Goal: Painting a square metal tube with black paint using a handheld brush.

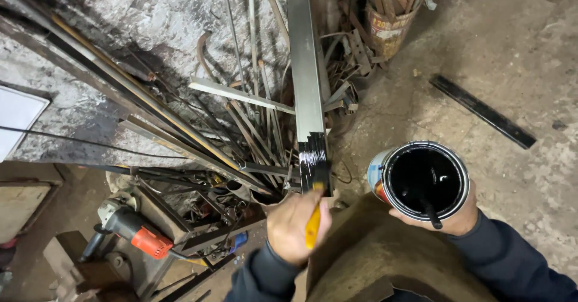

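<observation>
My left hand (295, 225) grips a yellow-handled brush (312, 224), whose tip touches the near end of a long grey metal bar (306, 79). That near end is coated in wet black paint (313, 160); the rest of the bar is bare and runs away from me towards the wall. My right hand (459, 221) holds an open tin (426, 180) of black paint from below, to the right of the bar. A dark stick (431, 213) rests inside the tin against its near rim.
Several metal rods and strips (241, 115) lean in a heap left of the bar. An angle grinder with an orange body (137, 233) lies at lower left. A rusty bucket of scrap (388, 28) stands at the back. A black flat bar (481, 110) lies on the concrete floor at right.
</observation>
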